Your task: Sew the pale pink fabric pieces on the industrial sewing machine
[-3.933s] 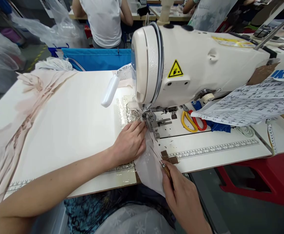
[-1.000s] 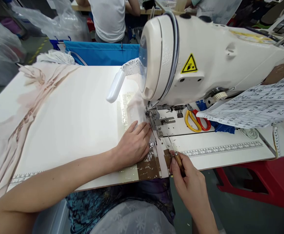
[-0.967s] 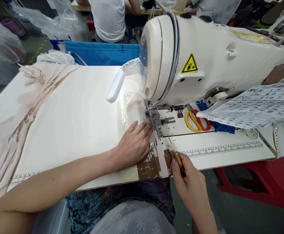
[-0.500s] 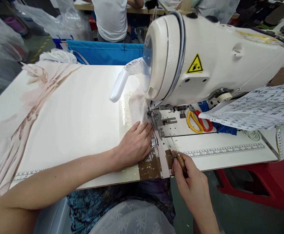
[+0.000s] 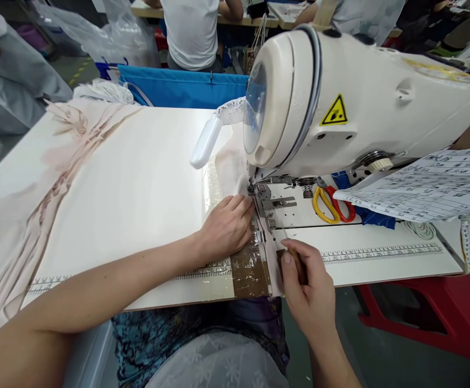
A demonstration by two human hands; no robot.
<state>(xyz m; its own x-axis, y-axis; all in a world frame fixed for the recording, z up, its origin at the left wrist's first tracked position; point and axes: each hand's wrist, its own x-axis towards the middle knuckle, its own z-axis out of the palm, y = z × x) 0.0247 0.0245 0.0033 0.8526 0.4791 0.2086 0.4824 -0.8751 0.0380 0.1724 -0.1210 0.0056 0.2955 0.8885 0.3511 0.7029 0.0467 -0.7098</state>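
My left hand [image 5: 227,227] rests beside the needle area of a white sewing machine [image 5: 372,102]. Its fingers are bent and pressed together on pale pink fabric [image 5: 232,167]; the thumb is hidden. A narrow pink strip [image 5: 274,272] runs from the machine's metal guide [image 5: 260,236] to the table's front edge. To the right of that strip, my right hand [image 5: 309,285] is closed round the wooden handle of an awl [image 5: 299,264]. The awl's thin metal shaft points up toward the needle plate and looks blurred.
Yellow-and-red scissors [image 5: 325,207] lie under the machine arm, near hanging written paper [image 5: 424,183]. More pink fabric [image 5: 57,194] drapes over the table's left side. A blue cloth bin [image 5: 186,89] stands behind, and a red stool [image 5: 432,318] at the right. Other people sit or stand beyond.
My left fingers have curled in more by the needle area. My right hand has shifted slightly up and left with the awl. A person's hand and sleeve have appeared at the far left.
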